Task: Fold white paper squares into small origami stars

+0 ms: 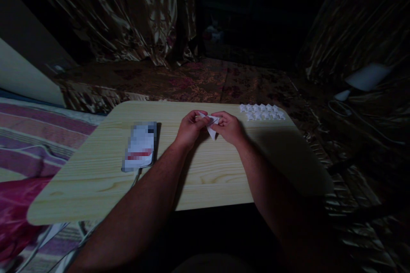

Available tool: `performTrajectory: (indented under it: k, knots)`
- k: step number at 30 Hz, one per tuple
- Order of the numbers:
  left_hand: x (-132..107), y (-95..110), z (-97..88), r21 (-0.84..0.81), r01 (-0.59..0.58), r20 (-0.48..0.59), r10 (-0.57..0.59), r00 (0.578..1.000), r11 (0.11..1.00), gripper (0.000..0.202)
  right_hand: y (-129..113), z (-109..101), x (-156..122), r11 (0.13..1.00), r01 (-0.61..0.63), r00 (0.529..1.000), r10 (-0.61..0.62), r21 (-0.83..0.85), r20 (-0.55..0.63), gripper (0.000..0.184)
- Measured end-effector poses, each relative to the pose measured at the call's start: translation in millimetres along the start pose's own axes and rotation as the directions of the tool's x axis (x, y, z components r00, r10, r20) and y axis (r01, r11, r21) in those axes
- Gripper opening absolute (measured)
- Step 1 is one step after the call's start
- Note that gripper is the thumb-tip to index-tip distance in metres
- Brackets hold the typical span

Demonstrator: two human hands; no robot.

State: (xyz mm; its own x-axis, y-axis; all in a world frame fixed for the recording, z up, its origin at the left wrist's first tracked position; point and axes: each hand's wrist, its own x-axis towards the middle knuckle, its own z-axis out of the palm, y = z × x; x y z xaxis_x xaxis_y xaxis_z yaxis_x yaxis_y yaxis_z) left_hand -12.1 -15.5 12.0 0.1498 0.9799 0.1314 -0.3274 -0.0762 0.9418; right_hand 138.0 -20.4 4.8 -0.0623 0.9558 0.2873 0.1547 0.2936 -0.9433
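A small piece of folded white paper (212, 131) is held between my two hands above the middle of the table, one of its points hanging downward. My left hand (191, 127) pinches its left side, with the thumb lying across the front. On the other side, my right hand (229, 126) grips the right edge between thumb and fingers. Several small white folded paper pieces (262, 111) sit in two rows near the table's far right corner, beyond my right hand.
The pale wood-grain table (211, 179) has rounded corners. A phone-like device (140, 145), partly blurred out, lies on its left with a cable attached. A striped bedcover (41, 128) and pink fabric (22, 213) are at the left. A white lamp (368, 76) stands at the right.
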Motion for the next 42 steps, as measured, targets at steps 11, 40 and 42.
performTrajectory:
  k: [11,40,42]
  knots:
    - [-1.8,0.9,3.1,0.068,0.0,-0.01,0.001,1.0,0.998,0.043,-2.1,1.0,-0.8,0.998,0.026,0.996,-0.03,-0.049,-0.083,0.022]
    - [-3.1,2.7,-5.0,0.277,0.016,0.113,-0.049,0.992,0.961,0.036,-3.1,-18.5,5.1,0.971,-0.18,0.983,0.171,0.158,0.068,0.023]
    - [-2.8,3.8,-6.5,0.278,0.034,0.131,-0.073,0.989,0.96,0.038,-3.3,-20.8,5.3,0.963,-0.209,0.976,0.194,0.17,0.1,0.023]
